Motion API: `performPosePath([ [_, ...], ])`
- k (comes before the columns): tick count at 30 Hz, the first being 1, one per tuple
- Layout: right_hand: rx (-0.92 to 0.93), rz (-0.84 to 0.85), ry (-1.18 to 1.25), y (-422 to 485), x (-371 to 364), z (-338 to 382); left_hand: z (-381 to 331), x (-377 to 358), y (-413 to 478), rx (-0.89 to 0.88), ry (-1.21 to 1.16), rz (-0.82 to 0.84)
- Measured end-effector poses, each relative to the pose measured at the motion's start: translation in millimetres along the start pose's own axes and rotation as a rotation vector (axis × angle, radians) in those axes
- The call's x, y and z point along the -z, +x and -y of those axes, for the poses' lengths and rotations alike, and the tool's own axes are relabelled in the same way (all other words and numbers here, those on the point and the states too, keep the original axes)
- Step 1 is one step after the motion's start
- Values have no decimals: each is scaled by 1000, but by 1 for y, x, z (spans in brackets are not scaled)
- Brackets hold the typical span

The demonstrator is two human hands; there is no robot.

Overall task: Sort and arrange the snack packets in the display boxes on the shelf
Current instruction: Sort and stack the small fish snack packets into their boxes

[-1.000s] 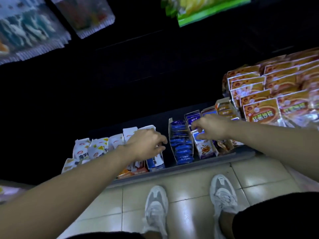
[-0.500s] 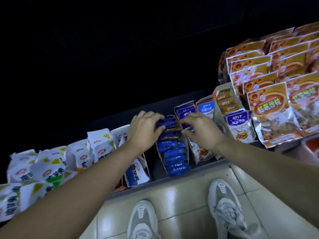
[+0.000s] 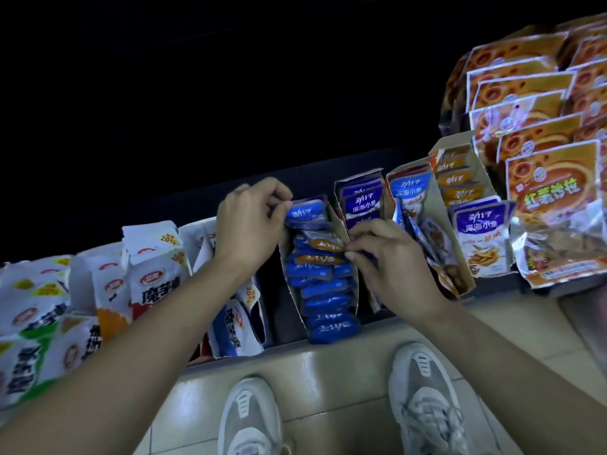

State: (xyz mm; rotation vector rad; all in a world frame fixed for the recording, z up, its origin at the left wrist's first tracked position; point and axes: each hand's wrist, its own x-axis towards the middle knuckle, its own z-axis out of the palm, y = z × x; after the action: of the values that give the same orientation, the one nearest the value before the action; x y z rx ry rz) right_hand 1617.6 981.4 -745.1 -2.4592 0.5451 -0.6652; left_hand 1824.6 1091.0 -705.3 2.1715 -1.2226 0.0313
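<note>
A narrow cardboard display box (image 3: 293, 284) on the shelf holds a row of blue snack packets (image 3: 328, 302), with two orange packets (image 3: 325, 246) mixed in near its far end. My left hand (image 3: 249, 229) pinches the rearmost blue packet (image 3: 305, 211) at the box's back. My right hand (image 3: 391, 267) pinches the edge of an orange packet from the right. To the right stand three more display boxes: dark blue packets (image 3: 363, 200), blue-and-white packets (image 3: 410, 188) and orange packets (image 3: 455, 182).
White snack bags (image 3: 147, 274) crowd the shelf to the left. Large orange bags (image 3: 558, 198) hang at the right, with a purple-topped packet (image 3: 481, 238) before them. The shelf's front lip (image 3: 377, 326) runs above a tiled floor and my two grey shoes (image 3: 423, 399).
The view has moved closer. My left hand went from the white bags to the back of the blue box. My right hand came in and now pinches an orange packet.
</note>
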Motion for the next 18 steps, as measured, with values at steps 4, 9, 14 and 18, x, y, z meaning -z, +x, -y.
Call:
performPosePath([
  [4, 18, -10, -13, -8, 5, 3, 0, 4, -3, 13, -78, 12],
  [9, -142, -95, 165, -23, 12, 10, -4, 7, -5, -39, -96, 101],
  [14, -409, -144, 578, -25, 9, 27, -4, 11, -4, 48, -244, 38],
  [18, -428, -226, 750, -12, 17, 36, -13, 13, -3, 46, -407, -17],
])
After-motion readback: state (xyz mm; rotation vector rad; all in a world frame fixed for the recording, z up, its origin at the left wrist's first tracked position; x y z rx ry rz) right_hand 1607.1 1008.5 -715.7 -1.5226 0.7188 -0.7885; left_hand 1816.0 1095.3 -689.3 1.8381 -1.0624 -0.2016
